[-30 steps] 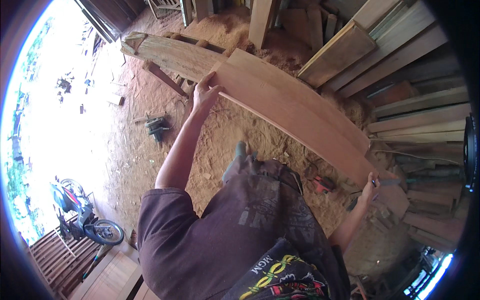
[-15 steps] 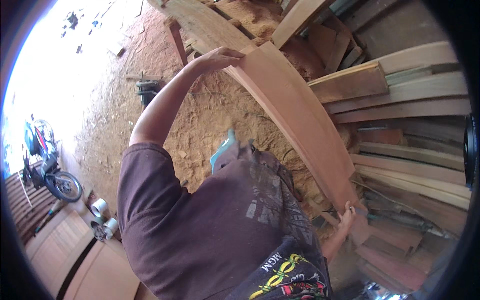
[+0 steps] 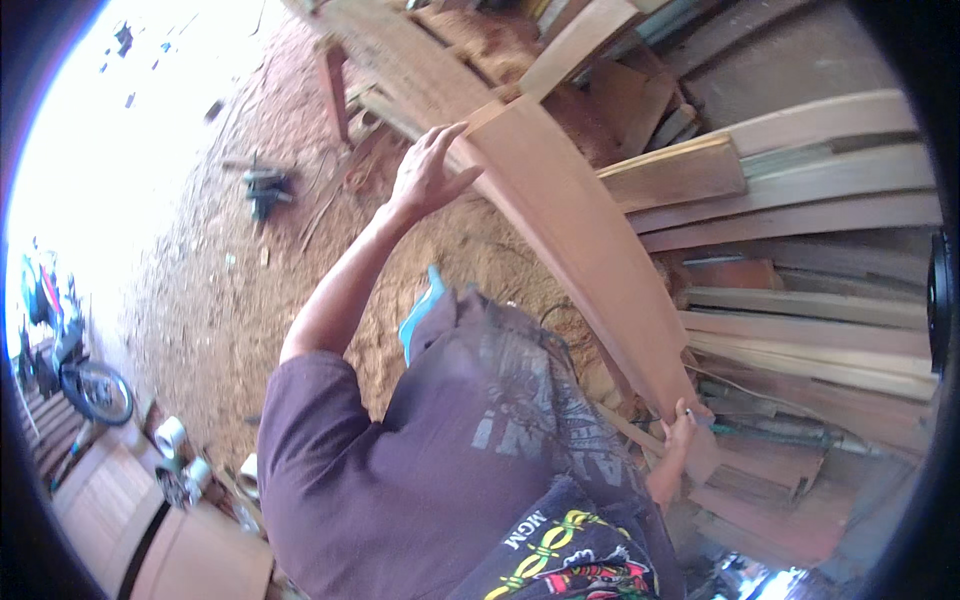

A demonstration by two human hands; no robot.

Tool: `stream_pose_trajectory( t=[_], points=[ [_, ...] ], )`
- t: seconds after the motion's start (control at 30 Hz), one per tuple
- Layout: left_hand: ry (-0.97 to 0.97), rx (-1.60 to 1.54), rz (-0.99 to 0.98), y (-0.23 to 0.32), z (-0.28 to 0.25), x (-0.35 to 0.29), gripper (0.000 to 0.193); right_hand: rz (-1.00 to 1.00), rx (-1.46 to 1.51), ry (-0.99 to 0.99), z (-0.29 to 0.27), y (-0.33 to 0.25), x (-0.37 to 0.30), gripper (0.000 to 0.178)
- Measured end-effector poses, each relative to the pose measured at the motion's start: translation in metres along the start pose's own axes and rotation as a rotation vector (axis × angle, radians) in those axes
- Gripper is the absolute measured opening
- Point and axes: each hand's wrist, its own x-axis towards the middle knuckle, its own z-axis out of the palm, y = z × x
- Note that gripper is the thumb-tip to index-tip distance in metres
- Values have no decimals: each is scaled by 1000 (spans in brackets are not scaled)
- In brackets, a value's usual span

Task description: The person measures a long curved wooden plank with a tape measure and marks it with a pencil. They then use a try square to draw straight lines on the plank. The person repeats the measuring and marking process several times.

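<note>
A wide reddish-brown wooden board (image 3: 590,240) slants from upper middle to lower right, its far end by a longer plank (image 3: 410,60). At the board's far left corner is my left hand (image 3: 428,172), fingers stretched and thumb spread, gripping nothing. My right hand (image 3: 680,435) is closed at the near right end, against the board's edge. A small pale-tipped thing shows at its fingers, too small to name.
Stacked planks (image 3: 800,210) fill the right side. A dark power tool (image 3: 265,190) lies on the sawdust-covered ground to the left. A motorbike (image 3: 85,370), several cans (image 3: 170,437) and wooden panels (image 3: 110,490) stand at far left. My blue footwear (image 3: 422,315) shows below the board.
My left hand has come off the board's top edge and opened, its thumb now spread. The right hand stays at the near end. The whole view has shifted slightly.
</note>
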Motion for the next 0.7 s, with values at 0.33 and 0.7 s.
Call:
stream_pose_trajectory(
  t=[0.33,0.7],
  points=[
    [-208,220,32,29,-12,41,66,-27,60,108,11,10,-6,71],
    [-610,539,43,56,3,128,70,-27,61,139,11,19,-2,78]
  ],
)
